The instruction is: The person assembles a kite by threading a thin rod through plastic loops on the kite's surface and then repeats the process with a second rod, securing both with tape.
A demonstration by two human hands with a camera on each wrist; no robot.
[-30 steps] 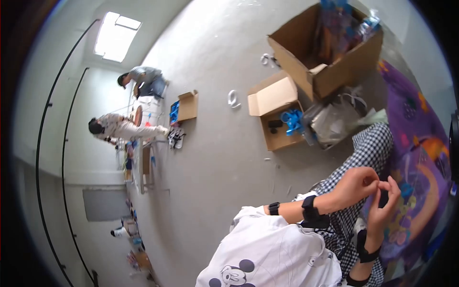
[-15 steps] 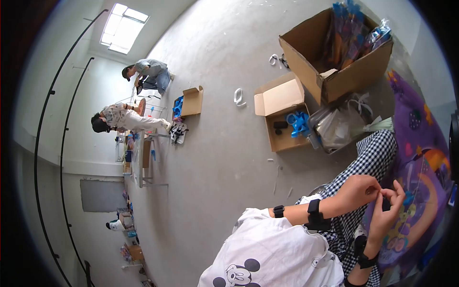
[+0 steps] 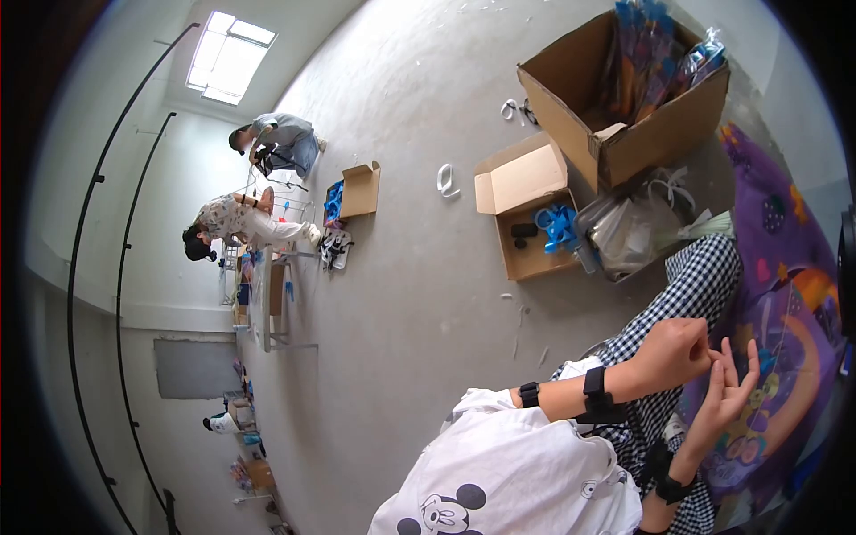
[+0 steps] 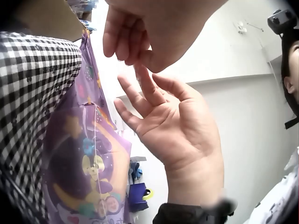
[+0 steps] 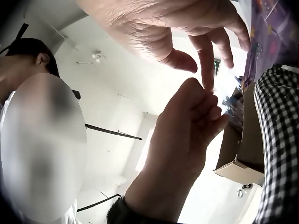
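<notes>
In the head view my left hand [image 3: 673, 352] is curled, its thumb and fingers pinching at a fingertip of my right hand [image 3: 729, 392]. The left wrist view shows the right palm turned up, with the other fingers [image 4: 135, 100] spread and loosely bent. From the right wrist side, the left hand [image 5: 180, 135] looks like a fist with one right finger reaching its thumb. I cannot tell whether a small thing lies in the pinch. Beneath both hands is a purple plastic bag [image 3: 789, 303] printed with a rainbow and cartoon figures, beside checkered trousers [image 3: 687, 276].
A large cardboard box [image 3: 660, 147] holds wrapped packs [image 3: 642, 62]. A smaller open box [image 3: 526, 263] contains blue ribbon-like pieces [image 3: 557, 227]. Clear plastic bags [image 3: 629, 236] lie in a container beside it. Two people [image 3: 236, 218] [image 3: 290, 143] are further off.
The right hand's fingers have opened and spread out from a closer pinch against the left hand. The left hand stays curled at the same meeting point. The head view has shifted slightly.
</notes>
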